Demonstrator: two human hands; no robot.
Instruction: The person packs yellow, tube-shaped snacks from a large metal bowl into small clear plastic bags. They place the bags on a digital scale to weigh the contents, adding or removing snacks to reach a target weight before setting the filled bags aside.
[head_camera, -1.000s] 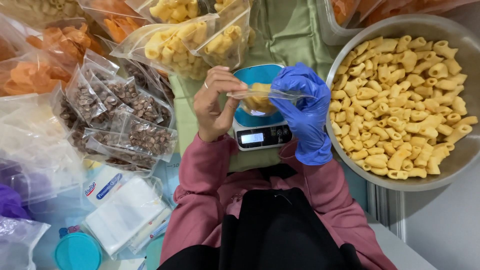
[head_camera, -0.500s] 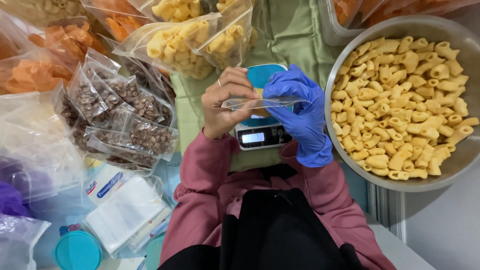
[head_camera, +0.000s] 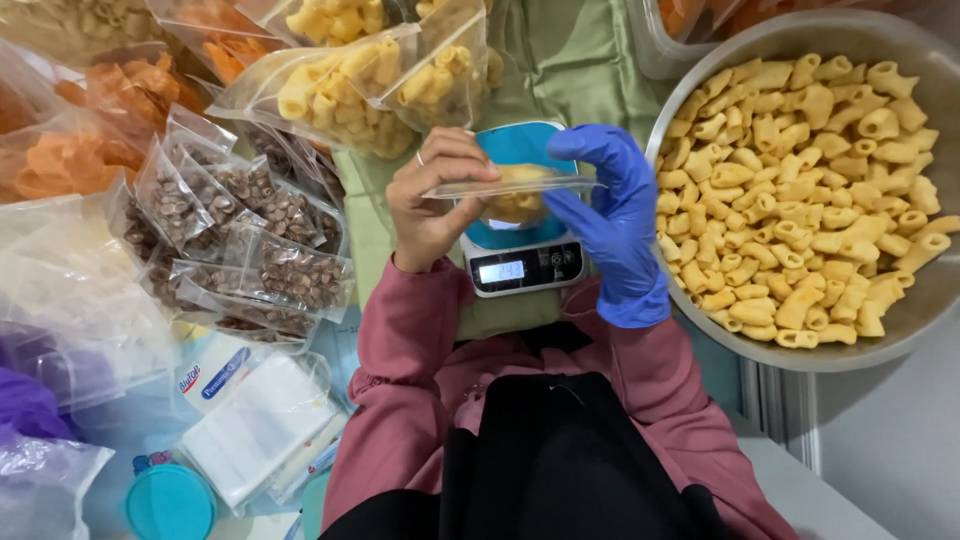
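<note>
The bare left hand (head_camera: 432, 205) and the blue-gloved right hand (head_camera: 612, 215) are holding a small clear zip bag (head_camera: 512, 192) between them, each hand pinched shut on one end of its top strip. The bag is hanging just above the blue platform of the digital kitchen scale (head_camera: 522, 262), with a small portion of pale yellow tube snacks sitting in its bottom.

A second ago the left hand's fingers were spread and reaching toward the bag — now they are curled and closed on the strip's left end, and the strip is lying flat and straight across both hands. That is reading as the mouth of the bag being pressed together along its length; whether the seal is fully closed I cannot tell. The bag is no longer resting on the scale — it is being held up off it.

At the right edge of the work surface a large metal bowl (head_camera: 930, 330) is holding a heap of the same yellow snacks. Along the far edge, filled bags of yellow snacks (head_camera: 370, 70) are lying, with bags of orange crisps (head_camera: 90, 110) toward the far left corner. Left of the scale, small bags of brown pieces (head_camera: 250, 235) are overlapping, and a stack of empty clear bags (head_camera: 255, 425) is lying at the near left beside a round teal lid (head_camera: 168, 503).
</note>
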